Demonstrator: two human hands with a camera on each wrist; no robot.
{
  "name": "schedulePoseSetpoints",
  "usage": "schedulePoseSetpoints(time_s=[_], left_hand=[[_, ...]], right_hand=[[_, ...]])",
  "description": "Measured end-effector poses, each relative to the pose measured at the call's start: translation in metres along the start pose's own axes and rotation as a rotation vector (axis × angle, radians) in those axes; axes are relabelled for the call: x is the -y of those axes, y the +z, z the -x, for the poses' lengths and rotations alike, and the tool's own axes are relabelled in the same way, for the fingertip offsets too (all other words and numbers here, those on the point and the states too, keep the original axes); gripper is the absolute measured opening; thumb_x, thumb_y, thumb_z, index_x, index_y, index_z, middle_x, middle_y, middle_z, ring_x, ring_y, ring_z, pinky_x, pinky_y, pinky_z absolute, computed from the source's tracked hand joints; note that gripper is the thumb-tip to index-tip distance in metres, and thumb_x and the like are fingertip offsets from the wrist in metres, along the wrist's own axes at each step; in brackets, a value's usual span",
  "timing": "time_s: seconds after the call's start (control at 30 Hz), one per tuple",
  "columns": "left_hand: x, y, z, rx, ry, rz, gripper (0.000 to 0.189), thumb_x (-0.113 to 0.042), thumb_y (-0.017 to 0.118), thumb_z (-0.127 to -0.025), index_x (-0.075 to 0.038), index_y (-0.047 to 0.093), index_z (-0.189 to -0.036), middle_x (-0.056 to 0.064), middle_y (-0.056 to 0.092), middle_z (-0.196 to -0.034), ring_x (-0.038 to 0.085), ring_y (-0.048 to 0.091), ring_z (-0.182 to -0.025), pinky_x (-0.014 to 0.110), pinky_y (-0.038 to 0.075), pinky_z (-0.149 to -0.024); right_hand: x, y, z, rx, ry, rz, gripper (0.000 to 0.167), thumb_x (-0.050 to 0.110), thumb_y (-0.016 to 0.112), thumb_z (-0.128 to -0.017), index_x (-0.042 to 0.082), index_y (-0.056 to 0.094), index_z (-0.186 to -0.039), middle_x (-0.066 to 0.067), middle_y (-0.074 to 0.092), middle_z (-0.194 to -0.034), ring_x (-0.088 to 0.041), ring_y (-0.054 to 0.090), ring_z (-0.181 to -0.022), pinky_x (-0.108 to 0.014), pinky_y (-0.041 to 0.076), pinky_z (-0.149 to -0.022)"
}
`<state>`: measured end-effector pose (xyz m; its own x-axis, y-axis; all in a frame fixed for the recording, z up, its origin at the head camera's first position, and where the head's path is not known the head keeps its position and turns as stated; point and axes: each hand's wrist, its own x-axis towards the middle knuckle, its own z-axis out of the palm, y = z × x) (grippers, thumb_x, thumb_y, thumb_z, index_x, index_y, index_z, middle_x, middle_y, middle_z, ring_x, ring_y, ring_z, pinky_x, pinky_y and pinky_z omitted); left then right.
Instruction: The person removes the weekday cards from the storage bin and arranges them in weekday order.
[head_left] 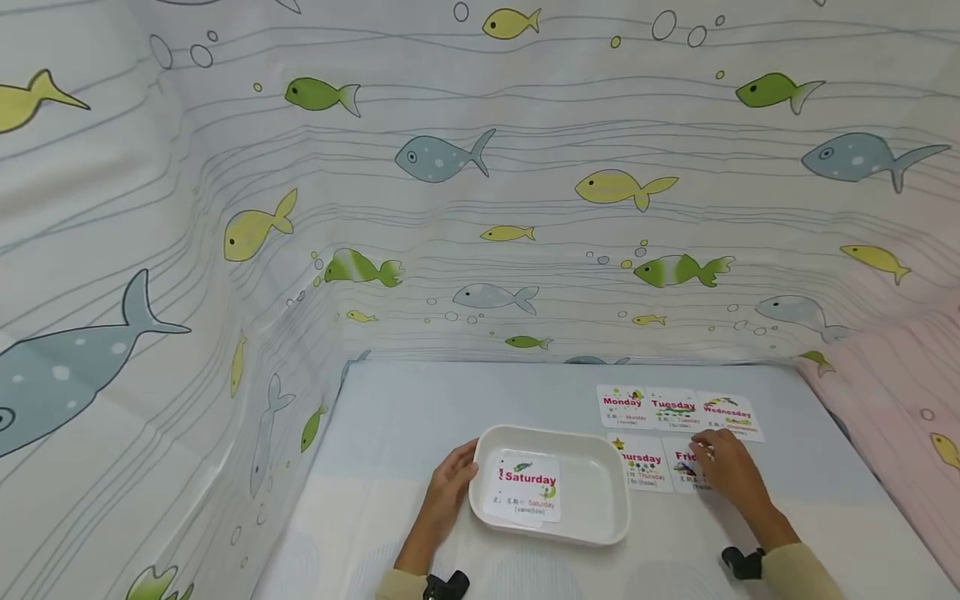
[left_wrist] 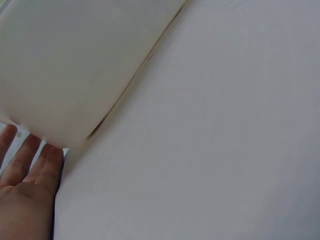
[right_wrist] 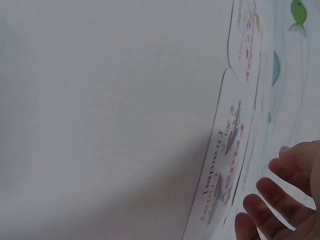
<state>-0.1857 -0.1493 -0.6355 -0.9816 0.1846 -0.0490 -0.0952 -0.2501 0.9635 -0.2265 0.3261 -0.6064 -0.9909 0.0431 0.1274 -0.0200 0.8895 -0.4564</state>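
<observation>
A white tray [head_left: 600, 492] stands on the table, with a Saturday card [head_left: 525, 492] lying in its left part. My left hand [head_left: 452, 477] touches the tray's left side; in the left wrist view its fingers [left_wrist: 47, 167] reach the edge of the tray [left_wrist: 75, 65]. Over the Friday card [head_left: 684, 467] hovers my right hand [head_left: 727, 471], covering part of it. The right wrist view shows the right fingers [right_wrist: 272, 200] loosely bent, apart from the Friday card [right_wrist: 220, 165] and holding nothing. Whether more cards lie under Saturday is hard to tell.
Monday [head_left: 622, 408], Tuesday [head_left: 672, 410] and Wednesday [head_left: 731, 417] cards form a row behind. The Thursday card [head_left: 647, 464] lies left of Friday, partly hidden by the tray rim. A fish-patterned cloth [head_left: 555, 267] rises behind the table [head_left: 420, 400].
</observation>
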Motion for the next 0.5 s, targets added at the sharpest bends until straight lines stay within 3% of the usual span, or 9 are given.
schedulePoseSetpoints(time_s=[0.17, 0.33, 0.5], left_hand=[[-0.002, 0.001, -0.001, 0.006, 0.005, -0.003, 0.052, -0.019, 0.057, -0.101, -0.003, 0.042, -0.149, 0.02, 0.043, -0.154, 0.031, 0.043, -0.143, 0.023, 0.046, -0.109], [-0.001, 0.001, 0.0, 0.001, -0.009, -0.007, 0.053, -0.019, 0.058, -0.101, -0.003, 0.042, -0.149, 0.02, 0.044, -0.153, 0.029, 0.045, -0.142, 0.023, 0.046, -0.109], [0.0, 0.001, 0.002, 0.002, -0.002, 0.002, 0.052, -0.018, 0.056, -0.102, -0.003, 0.042, -0.149, 0.021, 0.043, -0.154, 0.028, 0.045, -0.142, 0.024, 0.046, -0.109]], right_hand=[[0.016, -0.008, -0.004, 0.076, -0.045, -0.072, 0.022, 0.012, 0.061, -0.097, -0.003, 0.065, -0.113, -0.017, 0.066, -0.099, -0.025, 0.061, -0.084, -0.033, 0.05, -0.065], [0.041, -0.015, -0.006, 0.084, -0.085, -0.145, 0.022, 0.016, 0.06, -0.099, 0.002, 0.066, -0.116, -0.011, 0.068, -0.098, -0.019, 0.061, -0.081, -0.023, 0.049, -0.056], [0.073, -0.02, -0.011, 0.103, -0.15, -0.171, 0.024, 0.018, 0.063, -0.098, 0.005, 0.067, -0.118, -0.006, 0.07, -0.096, -0.016, 0.063, -0.083, -0.024, 0.053, -0.063]])
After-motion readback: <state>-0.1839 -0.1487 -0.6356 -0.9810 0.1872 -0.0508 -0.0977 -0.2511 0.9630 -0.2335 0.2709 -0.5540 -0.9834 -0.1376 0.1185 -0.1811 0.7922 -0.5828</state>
